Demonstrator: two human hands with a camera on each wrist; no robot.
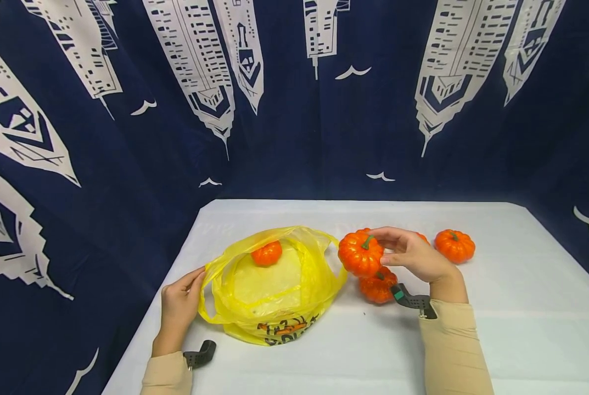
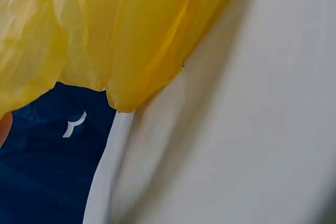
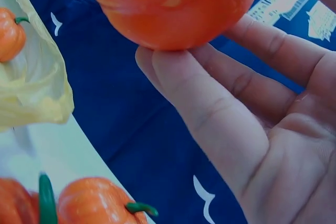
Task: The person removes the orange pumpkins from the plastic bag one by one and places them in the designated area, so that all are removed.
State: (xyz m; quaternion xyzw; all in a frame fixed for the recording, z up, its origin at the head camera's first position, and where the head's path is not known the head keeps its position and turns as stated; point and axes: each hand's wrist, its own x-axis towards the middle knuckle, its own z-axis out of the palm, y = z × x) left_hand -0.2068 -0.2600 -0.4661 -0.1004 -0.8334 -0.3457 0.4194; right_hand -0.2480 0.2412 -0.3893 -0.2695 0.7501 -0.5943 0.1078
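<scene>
My right hand (image 1: 415, 255) holds an orange toy pumpkin (image 1: 360, 254) with a green stem, raised beside the right rim of a yellow plastic bag (image 1: 321, 307). From close up in the right wrist view, the thumb and fingers grip this pumpkin (image 3: 178, 9) from below and the side. My left hand (image 1: 180, 302) pinches the bag's left edge near its handle, keeping the mouth spread. Inside the bag lies another pumpkin (image 1: 267, 254). The left wrist view shows mostly the bag's hanging side (image 2: 147, 35), with one fingertip at the left edge.
Just below the held pumpkin, another pumpkin (image 1: 377, 286) sits on the white table (image 1: 353, 356). One more pumpkin (image 1: 454, 246) stands at the back right. Others are partly hidden behind my right hand. A dark blue printed curtain (image 1: 294, 137) hangs behind the table.
</scene>
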